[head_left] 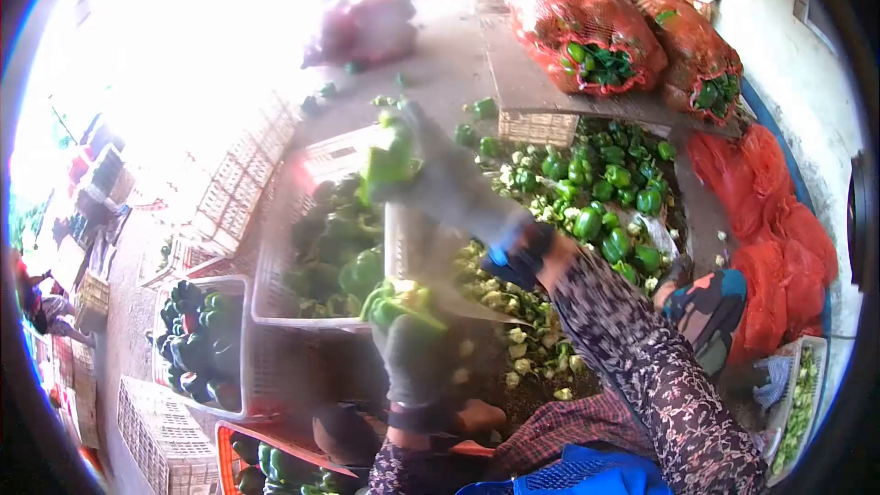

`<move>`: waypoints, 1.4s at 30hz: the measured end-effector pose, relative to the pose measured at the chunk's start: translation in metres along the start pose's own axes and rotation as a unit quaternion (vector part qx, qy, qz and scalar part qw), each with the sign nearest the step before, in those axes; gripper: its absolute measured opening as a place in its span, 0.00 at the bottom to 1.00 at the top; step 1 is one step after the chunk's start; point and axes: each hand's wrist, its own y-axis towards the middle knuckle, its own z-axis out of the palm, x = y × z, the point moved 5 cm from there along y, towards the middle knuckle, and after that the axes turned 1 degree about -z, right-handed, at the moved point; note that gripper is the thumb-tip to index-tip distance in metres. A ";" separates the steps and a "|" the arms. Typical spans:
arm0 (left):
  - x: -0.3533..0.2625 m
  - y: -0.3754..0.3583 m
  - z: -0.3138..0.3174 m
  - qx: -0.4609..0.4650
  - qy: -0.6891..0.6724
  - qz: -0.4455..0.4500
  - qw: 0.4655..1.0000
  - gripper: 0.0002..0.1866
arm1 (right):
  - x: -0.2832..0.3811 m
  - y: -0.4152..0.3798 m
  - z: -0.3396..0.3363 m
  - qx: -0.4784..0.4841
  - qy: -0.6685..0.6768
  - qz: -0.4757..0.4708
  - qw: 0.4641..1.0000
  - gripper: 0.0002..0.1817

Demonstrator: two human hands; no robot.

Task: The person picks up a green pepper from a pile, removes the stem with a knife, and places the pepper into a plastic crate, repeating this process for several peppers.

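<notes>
My right hand [449, 179], in a grey glove, reaches forward over the edge of a white plastic crate [307, 322], blurred by motion. Its fingers are closed on a green bell pepper [390, 163]. Closer to me, my left hand [410, 362], also gloved, grips another green bell pepper [401, 307] at the crate's near corner. Dark green peppers [335, 238] fill much of that crate. To the right, a heap of green bell peppers [616, 243] lies on the ground among pale trimmed pepper pieces [518, 362].
Red mesh sacks of peppers [587, 23] lie on a board at the back right. Empty red mesh bags [770, 229] are piled by the wall. More crates stand left: one with peppers [197, 339], a white one [170, 435], an orange-rimmed one [225, 458]. A person [50, 307] is at far left.
</notes>
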 end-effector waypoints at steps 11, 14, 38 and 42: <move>-0.051 0.007 0.034 0.070 -0.023 0.067 0.995 0.55 | 0.006 -0.129 0.010 0.247 0.044 0.132 0.959 0.41; -0.086 -0.006 0.052 0.106 0.260 0.236 0.930 0.58 | -0.008 -0.158 -0.002 0.228 0.085 0.193 0.951 0.41; -0.009 -0.038 0.102 0.201 -0.331 -0.282 0.878 0.41 | -0.034 -0.239 -0.025 0.143 0.137 0.166 0.966 0.45; 0.014 -0.050 0.106 0.247 -0.287 -0.310 0.872 0.43 | -0.042 -0.252 -0.035 0.176 0.232 0.199 0.936 0.40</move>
